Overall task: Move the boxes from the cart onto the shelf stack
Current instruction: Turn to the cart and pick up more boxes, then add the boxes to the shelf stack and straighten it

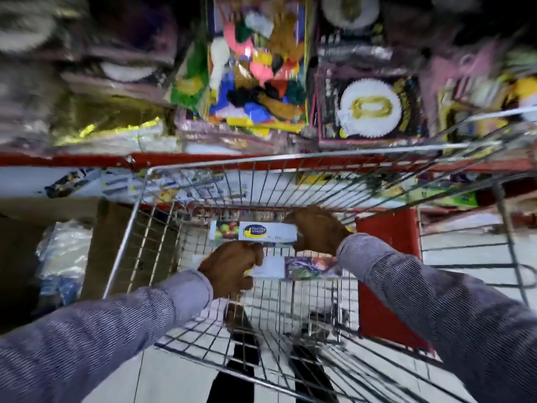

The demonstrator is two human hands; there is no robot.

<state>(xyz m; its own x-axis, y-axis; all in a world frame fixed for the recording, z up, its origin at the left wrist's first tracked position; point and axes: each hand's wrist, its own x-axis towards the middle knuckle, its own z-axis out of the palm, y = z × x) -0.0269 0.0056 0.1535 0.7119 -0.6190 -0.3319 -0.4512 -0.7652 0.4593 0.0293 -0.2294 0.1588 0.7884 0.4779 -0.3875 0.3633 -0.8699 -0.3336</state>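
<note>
Both my hands reach down into a wire shopping cart (139, 216). My right hand (318, 231) grips the right end of a long white box (261, 231) printed with fruit and a blue logo. My left hand (232, 267) closes on the left end of a second long box (302, 268) with a vegetable picture, lying nearer to me. The two boxes lie side by side near the cart's bottom. A shelf with a red edge (203, 159) runs just beyond the cart. The view is blurred.
Above the red shelf edge hang packs of coloured party goods (255, 68) and a black pack with a white paper disc (369, 109). A cardboard box with plastic-wrapped goods (64, 257) stands left of the cart. A red panel (386, 274) is at the cart's right side.
</note>
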